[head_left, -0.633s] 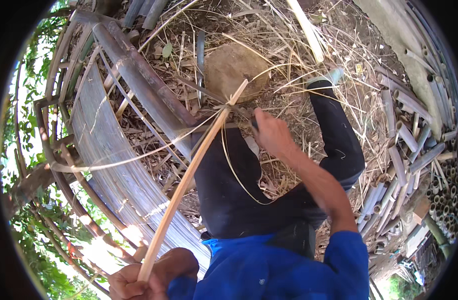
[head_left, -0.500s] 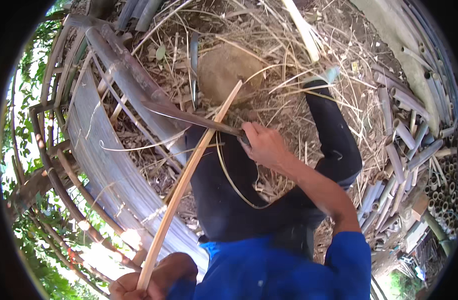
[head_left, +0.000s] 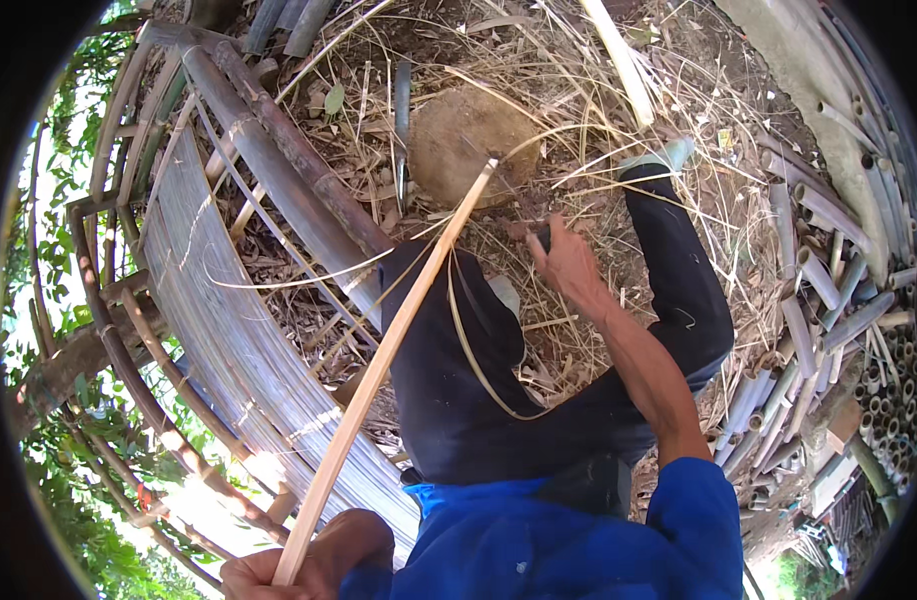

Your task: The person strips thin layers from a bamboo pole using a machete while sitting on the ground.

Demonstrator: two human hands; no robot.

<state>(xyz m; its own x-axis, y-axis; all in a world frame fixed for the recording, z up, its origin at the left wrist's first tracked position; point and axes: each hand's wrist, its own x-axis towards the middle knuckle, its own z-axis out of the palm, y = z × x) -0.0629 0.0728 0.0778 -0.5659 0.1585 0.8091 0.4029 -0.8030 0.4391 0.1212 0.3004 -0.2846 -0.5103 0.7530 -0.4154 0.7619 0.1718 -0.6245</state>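
My left hand is closed round the near end of a long, pale bamboo strip. The strip slants up and right across my left thigh, its far tip over a round wooden block. My right hand grips the dark handle of a knife. Its blade is smeared by motion and seems to point up and left toward the strip's tip; whether they touch, I cannot tell. A thin curled sliver hangs over my dark trousers.
A dark narrow blade-like piece lies left of the block. Shavings litter the ground. Slatted bamboo and thick poles run along the left. Cut bamboo tubes are piled at right. A pale split piece lies at the top.
My right hand has shifted right and slightly forward. The knife, which lay across the strip pointing left, has swung toward the strip's far tip. The left hand stays at the near end.
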